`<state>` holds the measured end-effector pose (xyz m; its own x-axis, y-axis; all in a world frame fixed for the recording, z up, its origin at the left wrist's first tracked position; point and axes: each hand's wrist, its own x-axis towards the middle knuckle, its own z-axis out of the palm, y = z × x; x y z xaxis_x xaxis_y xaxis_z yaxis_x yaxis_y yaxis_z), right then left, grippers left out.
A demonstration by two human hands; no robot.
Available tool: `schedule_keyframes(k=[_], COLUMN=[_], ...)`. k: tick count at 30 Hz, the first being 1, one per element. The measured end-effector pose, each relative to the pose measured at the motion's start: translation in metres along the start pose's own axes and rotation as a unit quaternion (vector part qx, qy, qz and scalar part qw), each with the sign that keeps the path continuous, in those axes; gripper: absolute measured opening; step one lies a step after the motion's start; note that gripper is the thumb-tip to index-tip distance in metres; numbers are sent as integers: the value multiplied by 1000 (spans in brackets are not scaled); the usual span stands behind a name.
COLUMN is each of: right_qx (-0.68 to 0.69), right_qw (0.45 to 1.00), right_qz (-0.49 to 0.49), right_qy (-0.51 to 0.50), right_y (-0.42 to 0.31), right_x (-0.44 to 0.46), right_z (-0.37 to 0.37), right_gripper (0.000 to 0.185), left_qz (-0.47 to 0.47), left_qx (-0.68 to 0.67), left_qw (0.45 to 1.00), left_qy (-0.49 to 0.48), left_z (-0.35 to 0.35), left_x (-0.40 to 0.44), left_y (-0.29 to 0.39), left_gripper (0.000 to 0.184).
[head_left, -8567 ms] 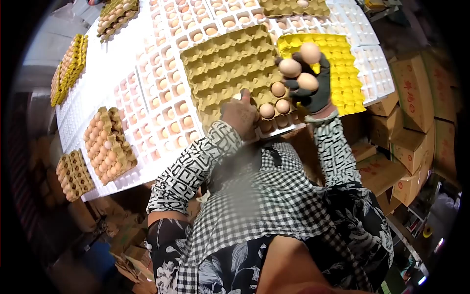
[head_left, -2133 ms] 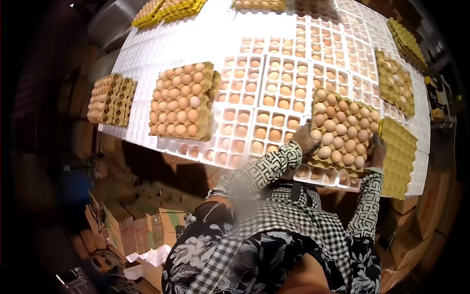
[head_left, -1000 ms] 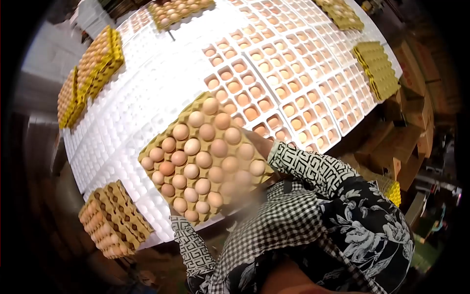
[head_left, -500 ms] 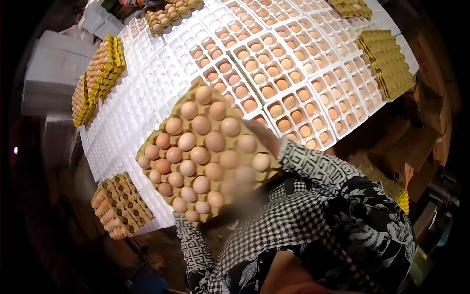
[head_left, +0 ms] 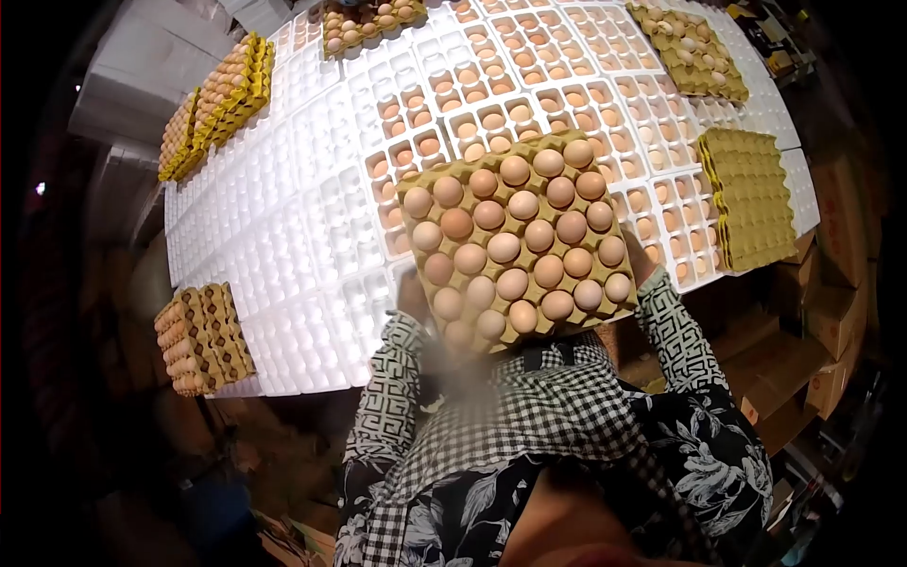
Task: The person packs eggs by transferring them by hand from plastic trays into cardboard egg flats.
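A brown tray full of eggs is held up in front of my body, over the near edge of the table. My left hand grips its left side, with the fingers partly hidden beneath the tray. At its right side is my right hand, also closed on the edge, its fingertips out of sight. Under and behind the held tray lie white foam trays with eggs in their cells. To the left, the foam trays hold no eggs that I can make out.
Empty brown trays are piled at the right edge. Filled trays stand at the near left, far left, far middle and far right. Cardboard boxes are at the lower right.
The full tray has swung from a tilted position at the left to a squarer one in front of me, between both hands. The view has turned. Earlier, the tray sat on the table's right part.
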<state>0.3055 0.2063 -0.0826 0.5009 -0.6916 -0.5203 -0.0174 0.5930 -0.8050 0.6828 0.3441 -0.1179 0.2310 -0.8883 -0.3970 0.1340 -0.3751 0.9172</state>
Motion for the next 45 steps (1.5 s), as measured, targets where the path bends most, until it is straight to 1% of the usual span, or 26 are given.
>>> schedule_keyframes(k=[1, 3, 5, 8, 10, 11, 13, 16, 18, 20, 21, 22, 24, 25, 27, 28, 30, 32, 34, 35, 36, 37, 38, 39, 41, 45], right_qx=[-29, -43, -75, -512, -582, -616, -424, 43, -90, -485, -648, -747, -740, -685, -446, -260, 5, -45, -310, -590, -671, -732, -787, -801, -774, -640], right_qw=[999, 983, 967, 798, 751, 725, 863, 968, 971, 853, 726, 645, 657, 701, 873, 951, 993, 989, 922, 760, 691, 625, 552, 445, 527, 714], right_qz=[-30, -120, -174, -291, -286, -282, -248, -227, -221, -168, -209, -145, -137, -196, -196, -168, -113, -131, -224, -273, -264, -264, -268, -391, -350, -283], right_qy=[34, 134, 171, 124, 123, 122, 116, 97, 34, 90, 97, 68, 54, 38, 18, -13, -26, -57, -67, 24, 57, 59, 60, 88, 23, 4], right_y=[-10, -36, -83, -110, -116, -117, -126, -139, -144, -146, -137, -131, -145, -146, -145, -147, -155, -155, -151, -144, -142, -135, -127, -99, -125, -157], right_x=[8, 28, 38, 67, 76, 79, 54, 30, 43, 67, 78, 99, 100, 96, 77, 68, 46, 43, 49, 47, 39, 36, 42, 66, 58, 57], right_z=[-6, -19, -13, 15, 17, 19, 18, 9, 8, 49, 67, 77, 81, 72, 41, 33, 25, 24, 35, 44, 63, 71, 77, 59, 78, 71], right_gripper=[37, 36, 34, 45, 46, 47, 37, 30, 29, 44, 52, 50, 45, 43, 43, 43, 43, 43, 37, 36, 27, 23, 20, 23, 15, 42], left_qz=[-46, 115, 220, 399, 279, 305, 348, 139, 65, 46, 59, 213, 169, 177, 194, 198, 83, 23, 84, 146, 200, 272, 234, 135, 200, 226], left_qx=[96, 47, 195, 588, 577, 589, 607, 183, -175, 3, 200, 530, 698, 699, 700, 580, 98, -162, -156, 5, 168, 420, 630, 761, 778, 638], left_qw=[990, 962, 939, 704, 762, 738, 690, 970, 979, 981, 962, 811, 673, 669, 660, 754, 961, 954, 961, 965, 941, 841, 728, 606, 548, 725], left_qy=[89, 242, 179, -6, -93, -121, -185, -83, -82, -188, -177, -130, -179, -183, -189, -236, -244, -250, -211, -217, -213, -206, -132, -187, -233, -127], left_z=[-29, -13, 13, 63, 83, 82, 80, 68, 70, 57, 83, 105, 135, 134, 128, 106, 69, 45, 38, 37, 40, 51, 78, 96, 105, 67], left_x=[17, 14, 27, 62, 80, 85, 84, 61, 68, 105, 104, 101, 105, 106, 111, 118, 120, 95, 95, 96, 95, 88, 60, 58, 51, 41], left_y=[-9, 67, 125, 167, 165, 168, 176, 185, 198, 184, 189, 191, 193, 195, 202, 201, 182, 193, 190, 190, 190, 195, 202, 203, 184, 196], left_gripper=[32, 29, 29, 48, 47, 46, 43, 36, 30, 30, 35, 41, 43, 43, 43, 50, 51, 58, 48, 43, 39, 44, 40, 40, 20, 31])
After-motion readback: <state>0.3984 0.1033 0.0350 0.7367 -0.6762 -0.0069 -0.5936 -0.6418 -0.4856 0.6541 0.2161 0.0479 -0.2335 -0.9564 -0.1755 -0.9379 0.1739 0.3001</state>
